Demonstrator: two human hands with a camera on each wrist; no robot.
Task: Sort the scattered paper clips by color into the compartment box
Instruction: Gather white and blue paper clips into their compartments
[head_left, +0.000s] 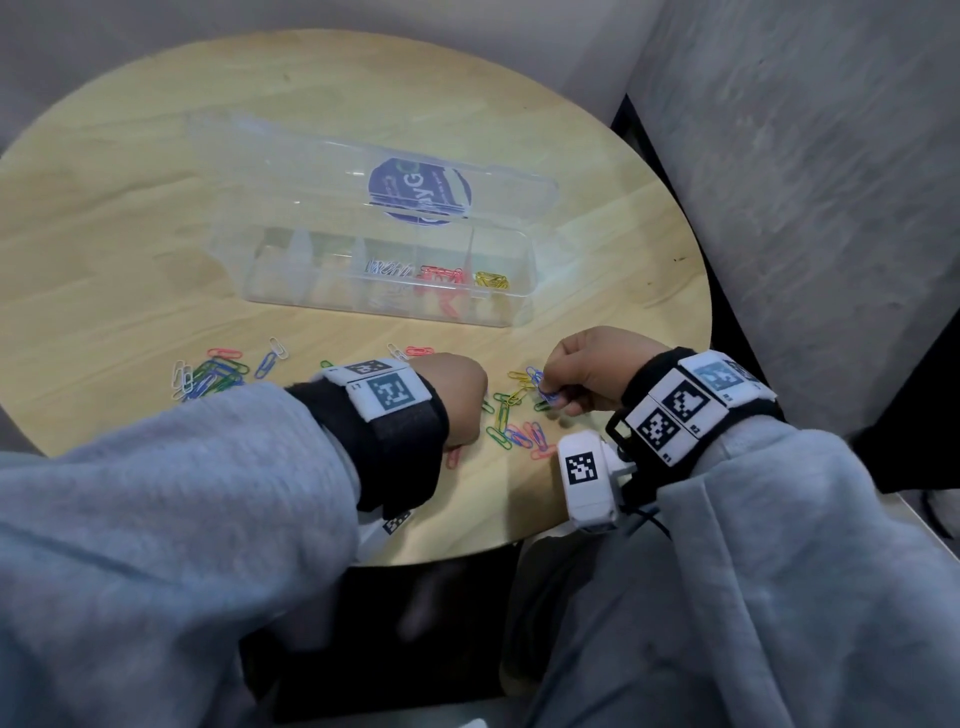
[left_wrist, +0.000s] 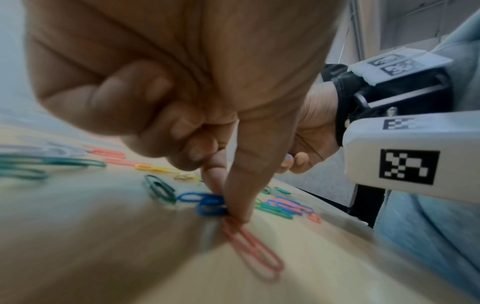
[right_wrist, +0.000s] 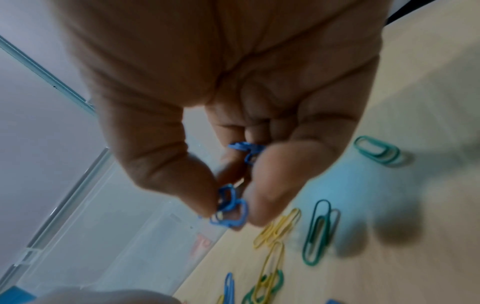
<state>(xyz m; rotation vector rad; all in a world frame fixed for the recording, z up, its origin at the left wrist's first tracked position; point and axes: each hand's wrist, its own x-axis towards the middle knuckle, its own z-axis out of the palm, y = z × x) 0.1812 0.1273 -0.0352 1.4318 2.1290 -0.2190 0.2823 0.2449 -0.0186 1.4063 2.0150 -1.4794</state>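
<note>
Both forearms reach forward in grey sleeves, with marker bands at the wrists. The left hand (head_left: 457, 397) is curled knuckles-up, thumb and forefinger tips pressed down together. The right hand (head_left: 587, 371) hovers, its grip a thumb-and-finger pinch.

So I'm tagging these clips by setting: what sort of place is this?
Probably an office or break corner, not a workshop: a small round wooden table pushed up against a grey concrete-look wall, with only a clear compartment box and paper clips on it.
</note>
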